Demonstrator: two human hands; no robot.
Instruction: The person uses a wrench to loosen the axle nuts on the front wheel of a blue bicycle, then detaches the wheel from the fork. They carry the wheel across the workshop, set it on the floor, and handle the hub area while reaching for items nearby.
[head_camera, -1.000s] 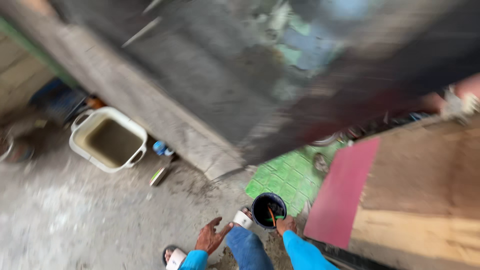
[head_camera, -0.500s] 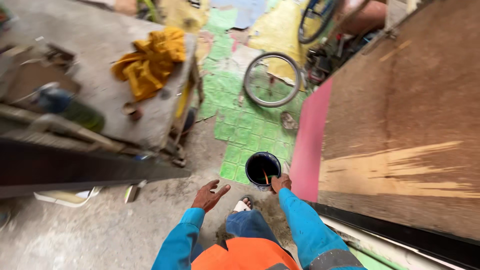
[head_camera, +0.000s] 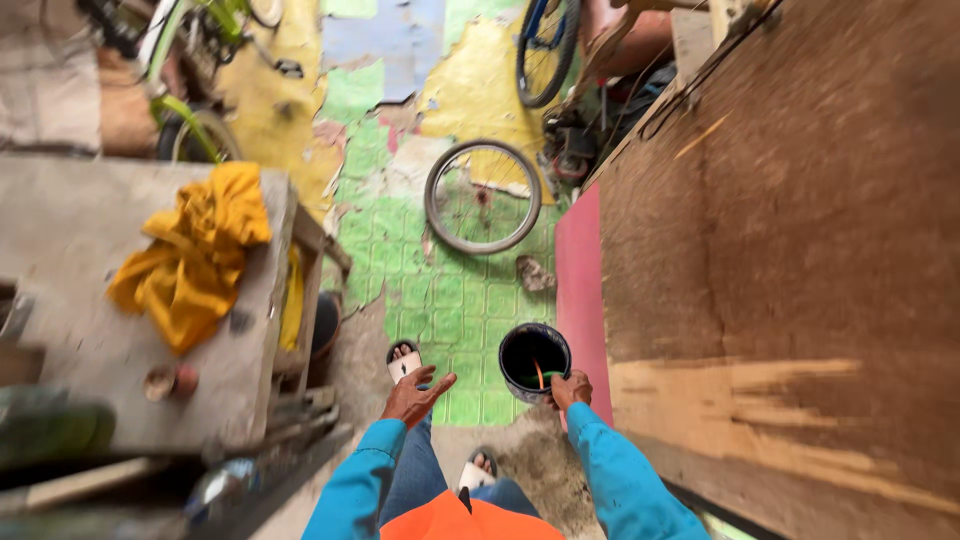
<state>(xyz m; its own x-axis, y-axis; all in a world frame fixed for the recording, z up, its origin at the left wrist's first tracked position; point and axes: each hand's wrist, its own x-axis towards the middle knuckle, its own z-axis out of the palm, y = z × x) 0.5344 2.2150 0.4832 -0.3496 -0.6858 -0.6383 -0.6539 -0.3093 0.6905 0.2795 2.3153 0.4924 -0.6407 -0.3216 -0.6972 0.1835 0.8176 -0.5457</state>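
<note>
Carrying round black paint bucket (head_camera: 534, 360) by its rim beside large brown plywood board (head_camera: 780, 250).
Right hand (head_camera: 570, 388) clenched on rim, left hand (head_camera: 415, 396) released, empty; best kept level, steady.

Glossy black bucket (head_camera: 534, 361), rough wooden board (head_camera: 800, 250)

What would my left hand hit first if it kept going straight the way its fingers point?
Probably nothing nearby: the left hand is open, fingers pointing toward the green tiled floor. The black bucket sits off to its right, though depth is unclear.
</note>
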